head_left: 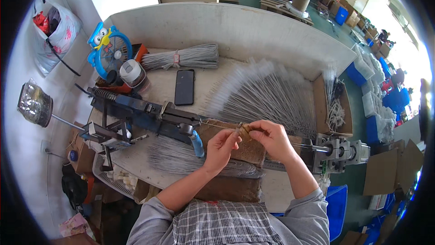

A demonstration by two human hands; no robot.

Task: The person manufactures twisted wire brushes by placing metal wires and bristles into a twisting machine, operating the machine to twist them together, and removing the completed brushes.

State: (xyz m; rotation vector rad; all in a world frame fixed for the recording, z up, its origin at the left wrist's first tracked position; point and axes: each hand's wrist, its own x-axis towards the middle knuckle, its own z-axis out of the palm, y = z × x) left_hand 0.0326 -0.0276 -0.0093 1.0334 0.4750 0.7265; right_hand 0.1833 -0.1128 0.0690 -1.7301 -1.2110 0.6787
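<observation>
Progress: fanned pile of finished white bristle brushes (267, 93) behind, loose grey wire heap (181, 159) left; left hand (222, 147) and right hand (270, 137) pinch one thin twisted wire (237, 129).

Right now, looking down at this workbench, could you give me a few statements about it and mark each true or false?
1. Both hands, left hand and right hand, meet at a thin wire piece. True.
2. The black phone lies in the cardboard box. False: it lies flat on the bench top.
3. A tied bundle of grey wires lies behind the phone. True.
4. The small fan is red. False: blue.
</observation>
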